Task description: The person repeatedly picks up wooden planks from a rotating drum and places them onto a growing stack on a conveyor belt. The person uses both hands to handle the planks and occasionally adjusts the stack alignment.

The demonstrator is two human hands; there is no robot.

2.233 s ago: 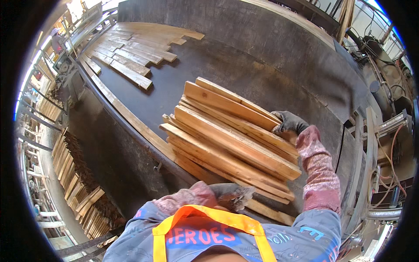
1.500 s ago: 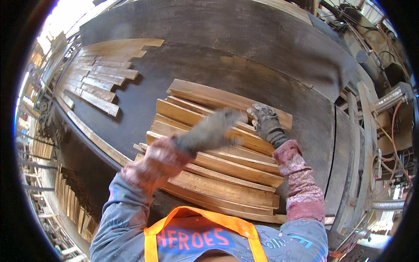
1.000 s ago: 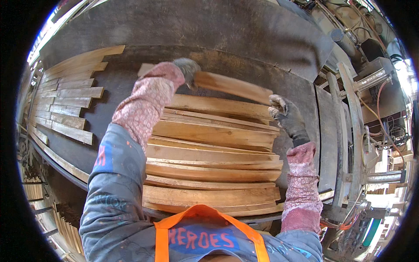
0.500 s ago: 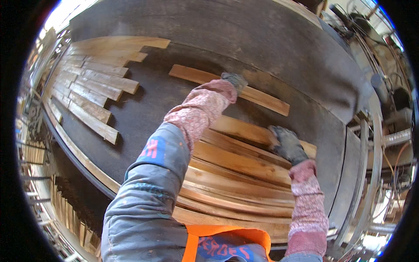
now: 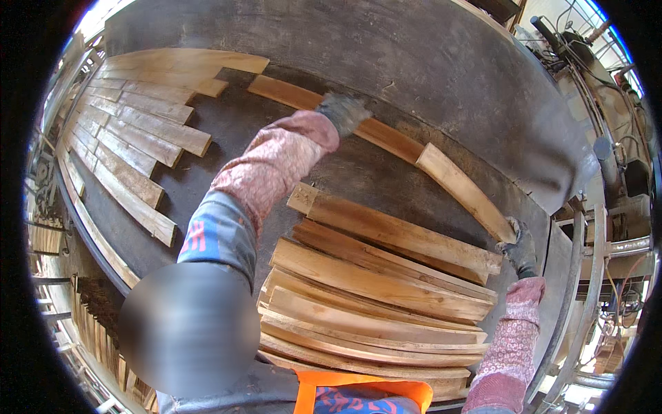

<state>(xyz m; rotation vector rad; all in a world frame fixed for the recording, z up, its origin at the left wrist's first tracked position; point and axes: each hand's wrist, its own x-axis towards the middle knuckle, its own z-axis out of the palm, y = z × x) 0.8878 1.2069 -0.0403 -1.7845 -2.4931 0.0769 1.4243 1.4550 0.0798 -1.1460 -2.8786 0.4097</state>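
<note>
Toward the far side of the dark metal table lies a flat wooden board (image 5: 285,92). My left hand (image 5: 345,114), in a grey glove, is over its middle and grips it, its fingertips blurred. A second, paler wooden board (image 5: 463,191) slants down to the right, its upper end against the right end of the first board. At its lower end my right hand (image 5: 518,250), also gloved, is closed on it. Closer to me is a stack of wooden boards (image 5: 379,276), lying side by side and partly overlapping.
On the left, rows of wooden boards (image 5: 148,131) lie in staggered lengths on the dark table (image 5: 227,155). A raised dark metal plate (image 5: 310,41) runs along the far side. Machinery with hoses (image 5: 607,117) stands at the right; upright wooden pieces (image 5: 96,324) are at lower left.
My left hand and the first board have shifted left and away from me. My right hand has moved right from the stack, carrying the second board up to the first one's end.
</note>
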